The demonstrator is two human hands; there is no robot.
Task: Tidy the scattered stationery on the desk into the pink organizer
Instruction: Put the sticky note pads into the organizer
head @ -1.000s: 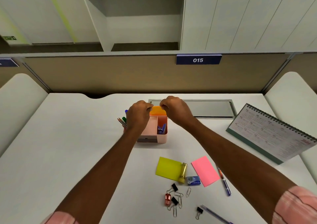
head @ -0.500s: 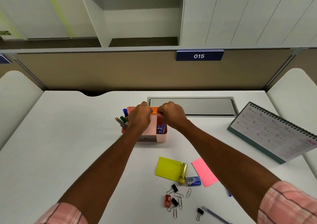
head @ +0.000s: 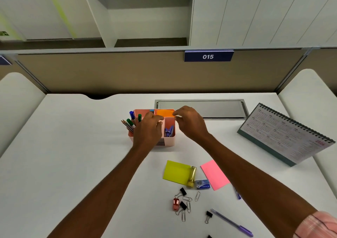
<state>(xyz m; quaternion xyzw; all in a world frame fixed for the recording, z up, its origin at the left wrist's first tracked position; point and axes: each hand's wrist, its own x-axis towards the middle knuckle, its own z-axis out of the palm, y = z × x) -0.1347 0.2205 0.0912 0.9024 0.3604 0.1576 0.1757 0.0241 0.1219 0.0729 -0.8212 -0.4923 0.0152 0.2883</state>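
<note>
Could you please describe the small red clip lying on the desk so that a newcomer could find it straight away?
Start from the pink plastic organizer and come towards the near desk edge, past the yellow sticky note. Among silver wire paper clips and black binder clips lies the small red clip, the only red one.

Desk (head: pixel 73 155) left of organizer (head: pixel 169 139) bare; clips (head: pixel 184 204) clutter near centre.

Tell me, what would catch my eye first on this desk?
Two bare hands, the left hand and right hand, meet over a pink organizer mid-desk, at an orange pad standing in its back compartment. Nearer the camera lie a yellow note and a pink note, with paper clips and a purple pen scattered below them. A calendar stands at the right.
</note>
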